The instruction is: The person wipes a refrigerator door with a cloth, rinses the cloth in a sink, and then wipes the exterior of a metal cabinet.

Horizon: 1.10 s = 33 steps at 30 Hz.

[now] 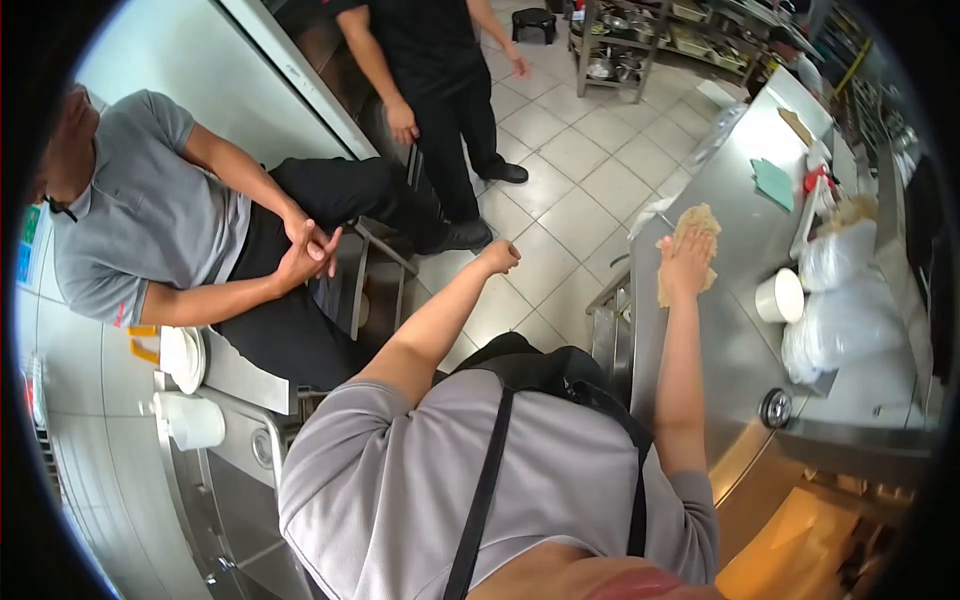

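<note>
My right hand lies flat on a crumpled tan cloth, pressing it against the steel counter with the fingers spread. The cloth sticks out beyond the fingertips and on both sides of the palm. In front of my body, above the tiled floor, my left hand hangs in the air with its fingers curled into a loose fist. Nothing shows in it, and it touches nothing.
Plastic-wrapped stacks, a white cup and a green cloth are on the right counter. A seated person is at my left; another person stands ahead. A white bucket stands on the left. Shelving holds metal pots.
</note>
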### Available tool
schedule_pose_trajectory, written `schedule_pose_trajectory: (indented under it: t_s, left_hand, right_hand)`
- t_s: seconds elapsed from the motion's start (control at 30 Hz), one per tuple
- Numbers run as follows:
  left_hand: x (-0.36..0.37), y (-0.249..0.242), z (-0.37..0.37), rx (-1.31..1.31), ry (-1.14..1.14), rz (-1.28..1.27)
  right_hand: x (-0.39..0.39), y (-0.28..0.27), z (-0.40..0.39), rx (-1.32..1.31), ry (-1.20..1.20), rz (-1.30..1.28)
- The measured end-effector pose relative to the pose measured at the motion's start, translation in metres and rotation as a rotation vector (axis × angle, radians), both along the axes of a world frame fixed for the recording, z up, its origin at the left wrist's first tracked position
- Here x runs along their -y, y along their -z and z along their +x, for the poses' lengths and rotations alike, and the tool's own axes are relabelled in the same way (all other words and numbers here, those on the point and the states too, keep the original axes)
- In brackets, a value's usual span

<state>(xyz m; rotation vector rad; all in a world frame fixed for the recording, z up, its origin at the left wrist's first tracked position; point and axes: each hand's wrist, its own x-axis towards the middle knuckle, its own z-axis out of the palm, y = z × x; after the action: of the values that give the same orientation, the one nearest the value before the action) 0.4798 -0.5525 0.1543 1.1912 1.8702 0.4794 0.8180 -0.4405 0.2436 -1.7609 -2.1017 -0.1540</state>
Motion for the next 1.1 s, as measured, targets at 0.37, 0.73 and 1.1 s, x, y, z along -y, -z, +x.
schedule_pose_trajectory:
  t_s: [0.37,0.73,1.1]
  left_hand:
    - [-0.106,0.039,-0.083,0.104,-0.121,-0.097]
    - [-0.251,0.02,-0.158,0.049,0.16,-0.199]
    - [-0.31,0.074,-0.256,0.045,-0.111,-0.25]
  right_hand:
    - [-0.149,-0.014,-0.032,-0.402,-0.115,-0.094]
    - [-0.296,-0.05,-0.149,-2.139,-0.544,-0.763]
    - [-0.47,0.002,-0.198,-2.567,-1.095,-0.806]
